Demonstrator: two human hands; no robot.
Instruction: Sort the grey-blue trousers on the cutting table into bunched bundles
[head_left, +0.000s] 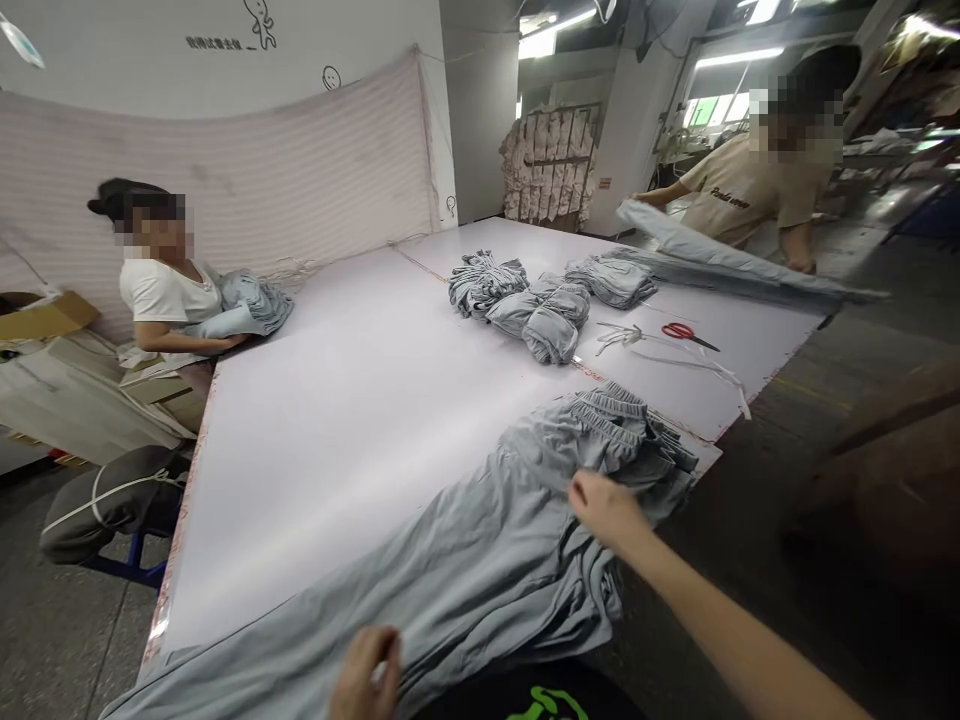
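With the left hand (367, 672) pinching the grey sweatpants (480, 540) and the right hand (604, 505) pinching near the waistband, uneven tension risks dragging them off the white table (337, 420) edge.

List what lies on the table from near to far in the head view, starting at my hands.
Left hand pinching the grey trousers, right hand on them near the waistband → white cord → red scissors → folded grey bundles.
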